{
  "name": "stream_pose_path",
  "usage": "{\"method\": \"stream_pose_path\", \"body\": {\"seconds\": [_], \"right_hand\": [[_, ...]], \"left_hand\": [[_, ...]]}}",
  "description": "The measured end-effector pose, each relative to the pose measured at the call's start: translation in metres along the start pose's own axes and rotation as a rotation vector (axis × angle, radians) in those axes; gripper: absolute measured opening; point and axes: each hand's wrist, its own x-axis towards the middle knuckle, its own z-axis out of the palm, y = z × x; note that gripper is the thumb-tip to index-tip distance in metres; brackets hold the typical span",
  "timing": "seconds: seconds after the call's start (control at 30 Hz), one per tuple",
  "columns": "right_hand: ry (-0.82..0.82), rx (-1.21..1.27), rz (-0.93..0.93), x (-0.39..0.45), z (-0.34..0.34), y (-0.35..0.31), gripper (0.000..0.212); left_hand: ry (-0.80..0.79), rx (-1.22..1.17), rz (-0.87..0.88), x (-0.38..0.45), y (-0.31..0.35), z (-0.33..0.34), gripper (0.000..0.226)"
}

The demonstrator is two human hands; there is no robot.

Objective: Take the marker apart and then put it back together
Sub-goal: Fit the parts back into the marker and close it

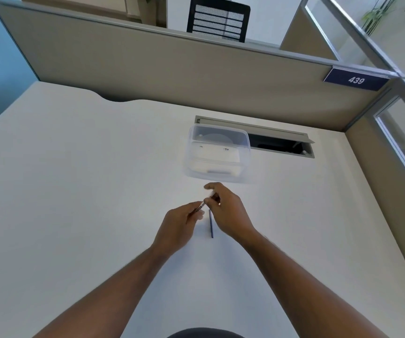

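My left hand [180, 223] grips the marker barrel [200, 206], a thin tube with dark print, slanting up to the right above the white desk. My right hand [223, 208] pinches the barrel's upper end with thumb and fingers; whether a small piece sits in those fingers is too blurred to tell. A thin dark blue rod [211, 223], the marker's inner ink core, lies loose on the desk just below and between my hands, pointing towards me.
A clear plastic container [217, 154] stands on the desk [74, 191] just beyond my hands. Behind it is an open cable hatch [279, 142]. Beige partition walls [172, 67] close the desk's far and right sides.
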Motion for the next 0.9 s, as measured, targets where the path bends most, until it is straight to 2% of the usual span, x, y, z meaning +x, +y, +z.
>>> {"method": "stream_pose_path", "body": {"seconds": [0.1,0.17,0.3,0.43,0.57,0.67,0.9], "right_hand": [[0.055,0.173,0.127,0.003,0.002,0.009,0.030],[0.111,0.176,0.230,0.003,0.005,0.021,0.028],[-0.042,-0.237,0.243,-0.005,0.020,0.043,0.031],[-0.057,-0.382,0.111,-0.015,0.038,0.047,0.012],[-0.033,-0.473,-0.002,-0.024,0.051,0.044,0.008],[-0.027,-0.496,-0.034,-0.030,0.056,0.044,0.028],[-0.004,-0.639,-0.045,-0.039,0.051,0.054,0.035]], "left_hand": [[-0.022,-0.175,-0.154,0.001,-0.001,0.002,0.017],[-0.021,-0.328,-0.255,0.002,-0.002,0.003,0.016],[-0.036,-0.594,-0.404,-0.001,-0.003,-0.001,0.015],[-0.087,-0.794,-0.578,-0.003,-0.002,-0.007,0.019],[-0.094,-0.869,-0.625,-0.005,-0.001,-0.011,0.019],[-0.087,-0.901,-0.647,-0.006,-0.002,-0.012,0.019],[-0.084,-0.902,-0.645,-0.010,0.001,-0.011,0.020]]}}
